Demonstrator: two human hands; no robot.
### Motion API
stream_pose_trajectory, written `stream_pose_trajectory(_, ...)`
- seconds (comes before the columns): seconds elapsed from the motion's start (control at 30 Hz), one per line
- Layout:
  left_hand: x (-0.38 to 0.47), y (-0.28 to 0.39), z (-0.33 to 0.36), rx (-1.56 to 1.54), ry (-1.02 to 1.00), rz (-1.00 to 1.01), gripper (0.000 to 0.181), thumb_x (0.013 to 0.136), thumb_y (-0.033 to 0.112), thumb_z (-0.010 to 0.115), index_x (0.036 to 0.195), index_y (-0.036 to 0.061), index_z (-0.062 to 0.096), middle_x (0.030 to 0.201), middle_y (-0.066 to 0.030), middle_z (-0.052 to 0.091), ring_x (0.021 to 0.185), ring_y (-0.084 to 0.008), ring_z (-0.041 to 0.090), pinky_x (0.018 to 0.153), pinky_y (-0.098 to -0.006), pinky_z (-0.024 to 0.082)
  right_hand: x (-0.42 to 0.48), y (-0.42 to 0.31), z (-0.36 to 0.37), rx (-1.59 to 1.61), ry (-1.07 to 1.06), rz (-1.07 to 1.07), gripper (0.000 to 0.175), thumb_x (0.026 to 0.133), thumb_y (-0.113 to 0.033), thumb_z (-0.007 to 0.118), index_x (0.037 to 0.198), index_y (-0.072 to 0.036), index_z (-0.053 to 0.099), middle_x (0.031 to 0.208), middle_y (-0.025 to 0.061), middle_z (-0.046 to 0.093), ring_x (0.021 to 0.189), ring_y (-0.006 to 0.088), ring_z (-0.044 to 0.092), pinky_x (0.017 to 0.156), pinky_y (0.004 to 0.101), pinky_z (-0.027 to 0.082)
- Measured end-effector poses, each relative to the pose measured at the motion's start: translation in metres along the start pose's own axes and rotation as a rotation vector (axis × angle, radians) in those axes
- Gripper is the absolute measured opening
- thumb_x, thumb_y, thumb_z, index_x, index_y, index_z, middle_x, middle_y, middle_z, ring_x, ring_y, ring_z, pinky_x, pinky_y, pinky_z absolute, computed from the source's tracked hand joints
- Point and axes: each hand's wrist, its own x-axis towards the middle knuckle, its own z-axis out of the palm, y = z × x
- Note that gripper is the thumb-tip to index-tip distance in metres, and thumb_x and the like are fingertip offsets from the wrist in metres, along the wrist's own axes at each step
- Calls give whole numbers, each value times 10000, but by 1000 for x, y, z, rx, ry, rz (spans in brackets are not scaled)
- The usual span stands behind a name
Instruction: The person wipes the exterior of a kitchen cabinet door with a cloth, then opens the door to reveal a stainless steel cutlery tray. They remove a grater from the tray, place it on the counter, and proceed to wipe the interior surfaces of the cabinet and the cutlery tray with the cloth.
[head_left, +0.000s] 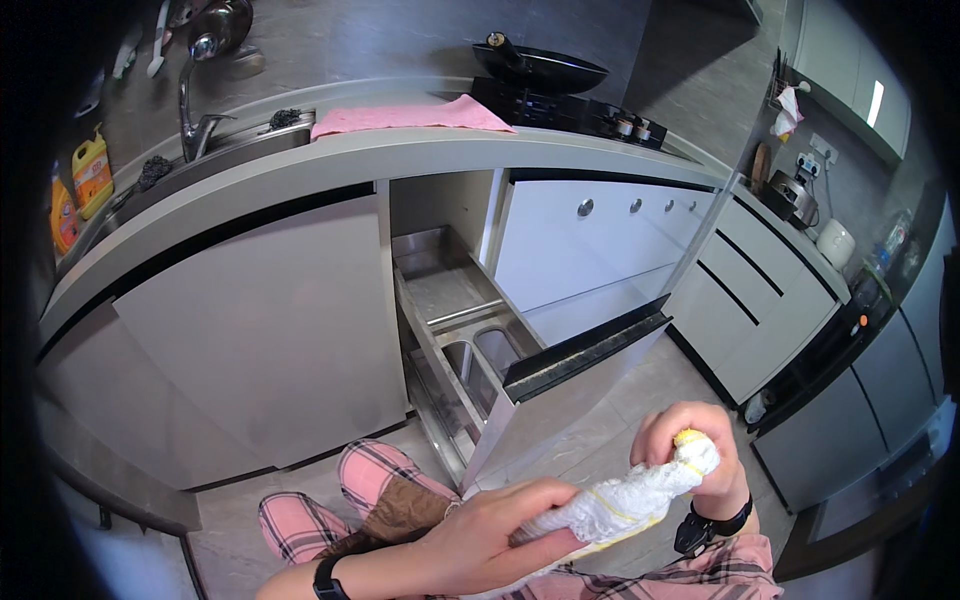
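A white cloth with yellow stripes (622, 502) is bunched lengthwise between my two hands, low in the picture. My left hand (502, 525) grips its near end between thumb and fingers. Around the far end, where a yellow edge shows, my right hand (694, 450) is closed. Beyond the hands a metal-sided pull-out drawer (487, 292) stands open from the cabinet, with a cross rail and rectangular compartments inside. Its front panel carries a black handle channel (589, 349) with pale specks along it. My hands touch neither drawer nor panel.
A lower pull-out rack (442, 412) sits under the drawer. On the counter lies a pink cloth (412, 118), between the sink (255, 146) and the gas hob (555, 112), which bears a black wok (551, 69). My knees in checked trousers (382, 472) are close to the cabinet.
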Motion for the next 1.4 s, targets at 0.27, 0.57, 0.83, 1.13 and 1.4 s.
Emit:
stream_pose_trajectory(0.27,1,-15,-13,655,583,258,467,713,196,765,1117,54,580,968,-87,595,843,-250,600,696,-332,494,-20,36,-2,463,506,-353,367,895,-341,558,1088,-36,496,898,102,568,815,197,604,711,321,506)
stream_pose_trajectory(0.57,25,-44,-24,568,674,215,469,741,155,743,1118,-37,541,1009,-154,551,877,-285,545,757,-343,466,10,21,-19,32,827,-440,343,888,-185,500,1152,35,515,1104,131,588,1001,201,588,886,333,460)
stream_pose_trajectory(0.83,36,-49,-13,402,799,262,283,742,40,668,998,-25,566,895,-148,573,778,-302,558,704,-347,452,90,8,38,-1118,163,-715,418,648,25,600,1061,-20,635,1010,132,645,966,318,621,815,378,508)
stream_pose_trajectory(1.13,31,-51,-18,586,717,243,316,729,136,741,917,-36,553,846,-142,572,716,-292,531,641,-355,428,60,30,-35,-1295,527,-542,442,607,131,501,998,-18,646,960,141,655,974,326,629,844,389,498)
stream_pose_trajectory(1.4,30,-42,-26,645,668,227,370,720,134,744,984,-48,559,910,-159,584,803,-320,562,698,-355,460,20,31,-117,-517,886,-138,322,836,-16,391,1075,-27,607,938,15,607,834,91,543,744,216,438)
